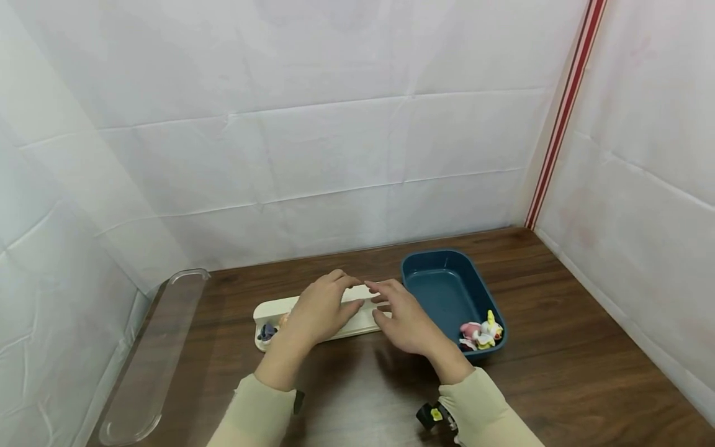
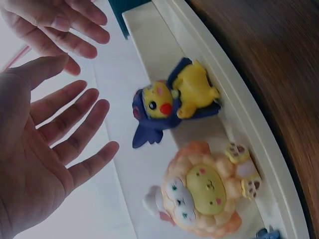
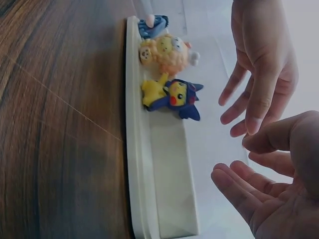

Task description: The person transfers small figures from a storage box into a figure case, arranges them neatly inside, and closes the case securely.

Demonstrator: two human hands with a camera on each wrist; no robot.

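Observation:
My left hand and right hand hover over a long cream display stand, fingers relaxed and spread. Their fingertips come close together, and neither hand holds anything. In the left wrist view, a yellow figurine in a dark blue hood sits on the stand. Beside it is a peach figurine with a fluffy mane. At the stand's left end sits a blue figurine. In the head view my left hand hides the hooded figurine and most of the peach one.
A dark blue tray stands right of the stand, with a white and pink figurine with a yellow horn in its near corner. A clear long cover lies along the table's left side. White sheeting encloses the wooden table.

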